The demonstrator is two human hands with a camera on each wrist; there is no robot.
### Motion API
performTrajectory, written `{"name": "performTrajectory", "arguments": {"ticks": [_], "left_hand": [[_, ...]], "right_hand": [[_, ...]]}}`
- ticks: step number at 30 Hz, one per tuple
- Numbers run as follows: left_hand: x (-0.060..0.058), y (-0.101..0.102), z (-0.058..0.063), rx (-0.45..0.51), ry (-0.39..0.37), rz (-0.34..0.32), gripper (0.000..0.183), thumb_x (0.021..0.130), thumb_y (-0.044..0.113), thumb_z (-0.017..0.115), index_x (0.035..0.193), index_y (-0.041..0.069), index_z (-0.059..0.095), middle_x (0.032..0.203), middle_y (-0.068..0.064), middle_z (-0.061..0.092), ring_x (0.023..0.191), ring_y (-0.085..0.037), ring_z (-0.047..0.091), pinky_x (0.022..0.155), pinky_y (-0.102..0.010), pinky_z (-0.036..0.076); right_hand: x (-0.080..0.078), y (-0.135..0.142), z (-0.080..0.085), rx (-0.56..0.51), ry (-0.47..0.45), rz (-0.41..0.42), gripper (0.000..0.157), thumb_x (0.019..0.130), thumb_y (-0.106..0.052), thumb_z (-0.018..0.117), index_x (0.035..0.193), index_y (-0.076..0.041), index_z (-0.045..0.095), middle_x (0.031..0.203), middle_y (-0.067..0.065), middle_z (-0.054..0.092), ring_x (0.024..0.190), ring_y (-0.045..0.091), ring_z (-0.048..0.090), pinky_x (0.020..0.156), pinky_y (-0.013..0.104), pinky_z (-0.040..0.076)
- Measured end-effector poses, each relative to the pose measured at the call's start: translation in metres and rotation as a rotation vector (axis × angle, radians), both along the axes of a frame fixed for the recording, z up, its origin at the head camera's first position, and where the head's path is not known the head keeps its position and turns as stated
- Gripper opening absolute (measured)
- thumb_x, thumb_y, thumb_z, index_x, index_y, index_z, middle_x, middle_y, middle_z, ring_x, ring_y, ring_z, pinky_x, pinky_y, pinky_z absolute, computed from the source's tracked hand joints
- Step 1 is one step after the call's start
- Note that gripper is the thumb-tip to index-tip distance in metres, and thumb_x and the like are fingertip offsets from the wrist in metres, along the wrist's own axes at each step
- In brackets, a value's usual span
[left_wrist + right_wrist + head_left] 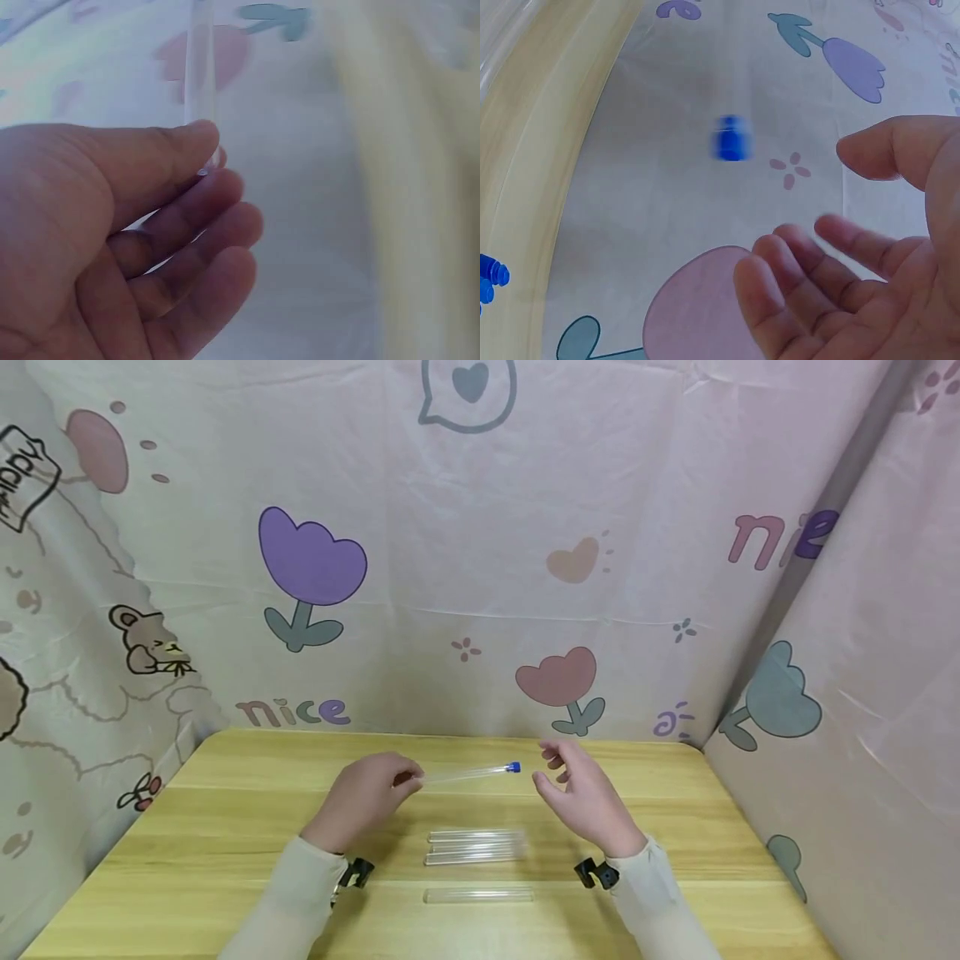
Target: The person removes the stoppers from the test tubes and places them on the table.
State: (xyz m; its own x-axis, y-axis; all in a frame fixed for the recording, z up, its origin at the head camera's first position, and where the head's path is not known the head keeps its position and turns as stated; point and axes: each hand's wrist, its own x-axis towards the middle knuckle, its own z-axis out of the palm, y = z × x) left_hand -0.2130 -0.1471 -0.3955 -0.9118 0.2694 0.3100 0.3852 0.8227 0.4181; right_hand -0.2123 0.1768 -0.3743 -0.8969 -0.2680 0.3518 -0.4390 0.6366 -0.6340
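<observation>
My left hand [369,797] pinches the end of a clear test tube [457,775] between thumb and fingers, above the table. A blue cap [513,767] sits at the tube's other end, pointing right. In the left wrist view the tube [201,67] runs upward from the thumb and fingertips. My right hand [588,797] is raised just right of the cap, its fingers relaxed and apart, holding nothing. The right wrist view shows the blue cap [731,139], blurred, a short way from the right hand [855,277]. The tube's body is hardly visible there.
Several clear tubes [474,847] lie side by side on the wooden table [187,860], with a single tube [478,896] nearer the front. Several blue caps [491,274] show at the right wrist view's left edge. A printed curtain [450,527] hangs behind the table.
</observation>
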Motion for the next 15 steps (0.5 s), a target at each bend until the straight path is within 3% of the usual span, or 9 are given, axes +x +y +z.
{"name": "performTrajectory", "arguments": {"ticks": [4, 6, 9, 12, 15], "left_hand": [[0.013, -0.003, 0.023, -0.013, 0.05, -0.013, 0.009, 0.094, 0.026, 0.078, 0.101, 0.02, 0.079, 0.092, 0.011, 0.071, 0.078, -0.004, 0.061, 0.073, -0.033, 0.054], [0.017, -0.002, 0.029, -0.015, 0.073, -0.018, 0.009, 0.094, 0.027, 0.078, 0.101, 0.02, 0.078, 0.091, 0.013, 0.07, 0.079, -0.003, 0.061, 0.073, -0.032, 0.054], [0.023, -0.001, 0.037, -0.008, 0.104, -0.026, 0.01, 0.094, 0.027, 0.078, 0.102, 0.021, 0.078, 0.09, 0.016, 0.069, 0.08, -0.002, 0.062, 0.072, -0.03, 0.053], [0.028, 0.0, 0.042, 0.002, 0.145, -0.036, 0.009, 0.094, 0.027, 0.079, 0.102, 0.022, 0.078, 0.09, 0.017, 0.069, 0.08, -0.001, 0.063, 0.07, -0.028, 0.052], [0.031, 0.001, 0.045, 0.011, 0.201, -0.051, 0.008, 0.093, 0.026, 0.079, 0.1, 0.023, 0.078, 0.09, 0.017, 0.07, 0.08, -0.001, 0.063, 0.068, -0.027, 0.053]], "right_hand": [[0.003, 0.0, 0.002, -0.026, -0.039, 0.004, 0.06, 0.099, -0.026, 0.071, 0.152, -0.015, 0.045, 0.135, 0.001, 0.058, 0.108, 0.017, 0.063, 0.094, 0.046, 0.053], [0.004, 0.0, 0.003, -0.04, -0.05, 0.015, 0.061, 0.1, -0.029, 0.071, 0.153, -0.019, 0.043, 0.136, -0.002, 0.058, 0.104, 0.012, 0.063, 0.093, 0.043, 0.053], [0.004, -0.002, 0.004, -0.08, -0.033, 0.052, 0.048, 0.1, -0.025, 0.071, 0.144, -0.017, 0.053, 0.123, -0.004, 0.064, 0.095, 0.009, 0.064, 0.087, 0.035, 0.055], [0.005, -0.003, 0.004, -0.133, 0.027, 0.093, 0.027, 0.1, -0.016, 0.07, 0.126, -0.013, 0.065, 0.105, -0.004, 0.067, 0.086, 0.01, 0.062, 0.079, 0.028, 0.055], [0.006, -0.004, 0.005, -0.175, 0.089, 0.109, 0.015, 0.099, -0.01, 0.071, 0.115, -0.012, 0.07, 0.094, -0.005, 0.066, 0.081, 0.011, 0.061, 0.073, 0.025, 0.054]]}}
